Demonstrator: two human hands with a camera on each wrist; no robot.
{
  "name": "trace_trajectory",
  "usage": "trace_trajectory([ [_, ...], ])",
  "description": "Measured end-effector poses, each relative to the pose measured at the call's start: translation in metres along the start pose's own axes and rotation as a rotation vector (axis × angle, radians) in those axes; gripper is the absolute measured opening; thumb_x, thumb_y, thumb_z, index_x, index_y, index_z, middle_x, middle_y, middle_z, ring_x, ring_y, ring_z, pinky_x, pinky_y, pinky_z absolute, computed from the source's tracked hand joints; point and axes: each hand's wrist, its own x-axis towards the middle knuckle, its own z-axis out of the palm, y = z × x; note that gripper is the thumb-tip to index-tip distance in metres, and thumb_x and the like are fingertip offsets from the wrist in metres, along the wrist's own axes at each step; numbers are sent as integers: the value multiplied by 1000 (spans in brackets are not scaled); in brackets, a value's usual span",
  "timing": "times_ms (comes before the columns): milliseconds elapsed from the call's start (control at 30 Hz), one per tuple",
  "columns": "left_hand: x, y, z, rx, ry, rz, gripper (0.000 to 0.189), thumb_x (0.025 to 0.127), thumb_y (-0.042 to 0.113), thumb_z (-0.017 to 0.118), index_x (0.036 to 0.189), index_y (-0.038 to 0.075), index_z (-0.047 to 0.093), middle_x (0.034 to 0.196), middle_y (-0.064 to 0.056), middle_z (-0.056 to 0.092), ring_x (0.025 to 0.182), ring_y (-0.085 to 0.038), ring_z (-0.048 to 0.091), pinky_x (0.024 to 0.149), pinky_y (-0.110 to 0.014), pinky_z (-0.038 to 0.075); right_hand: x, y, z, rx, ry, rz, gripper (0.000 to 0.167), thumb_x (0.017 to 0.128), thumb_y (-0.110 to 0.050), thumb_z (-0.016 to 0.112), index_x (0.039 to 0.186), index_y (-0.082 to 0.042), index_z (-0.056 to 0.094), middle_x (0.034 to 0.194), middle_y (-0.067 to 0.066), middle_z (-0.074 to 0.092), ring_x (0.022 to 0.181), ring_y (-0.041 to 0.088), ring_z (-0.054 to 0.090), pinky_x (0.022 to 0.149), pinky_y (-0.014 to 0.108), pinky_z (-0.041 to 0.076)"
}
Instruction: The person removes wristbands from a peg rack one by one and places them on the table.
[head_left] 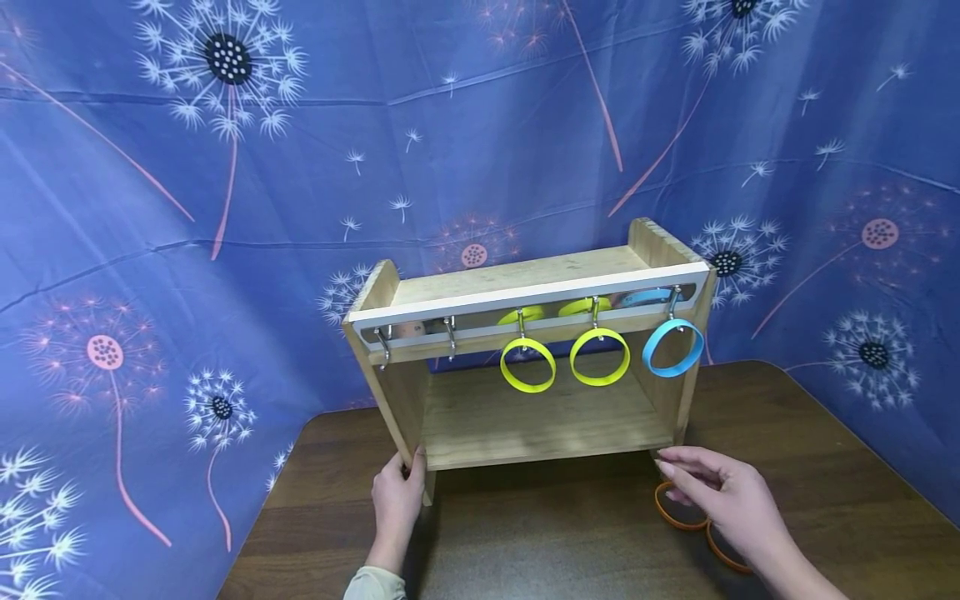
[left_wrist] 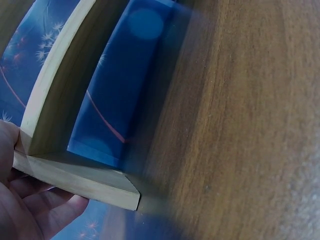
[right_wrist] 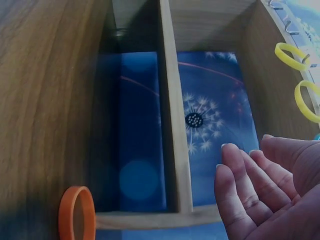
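Observation:
A small wooden shelf (head_left: 547, 417) stands on the table. My left hand (head_left: 397, 493) grips the lower part of its left side panel (left_wrist: 80, 182), thumb in front and fingers around the outer side. Beside the shelf's lower right corner is my right hand (head_left: 723, 492), its fingers loosely bent with nothing between them; the right wrist view shows the fingers (right_wrist: 252, 195) apart from the wood. Two orange wristbands, one farther back (head_left: 678, 523) and one nearer (head_left: 723, 557), lie by this hand, partly hidden by it.
Along the shelf's front runs a shiny rail (head_left: 540, 292) with several metal hooks. Two yellow wristbands (head_left: 600, 382) and a blue wristband (head_left: 675, 371) hang from it, mirrored in the rail. Behind the brown table (head_left: 525, 542) is a blue dandelion-print cloth (head_left: 450, 167).

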Motion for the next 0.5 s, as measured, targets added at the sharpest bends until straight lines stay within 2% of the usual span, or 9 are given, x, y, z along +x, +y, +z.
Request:
trace_trajectory([
  [233,1,-3,2,2,9,13,34,93,30,65,64,16,55,54,4,48,54,-20,46,54,-36,37,2,-8,7,37,-12,-15,24,92,-9,68,112,4,66,91,-4,73,71,19,70,64,30,55],
  [500,1,-2,1,-7,6,9,34,93,30,65,64,15,55,52,5,44,52,-18,44,53,-35,35,7,-16,11,12,-14,-33,26,92,-13,68,114,0,67,91,-2,73,70,15,69,64,29,55],
])
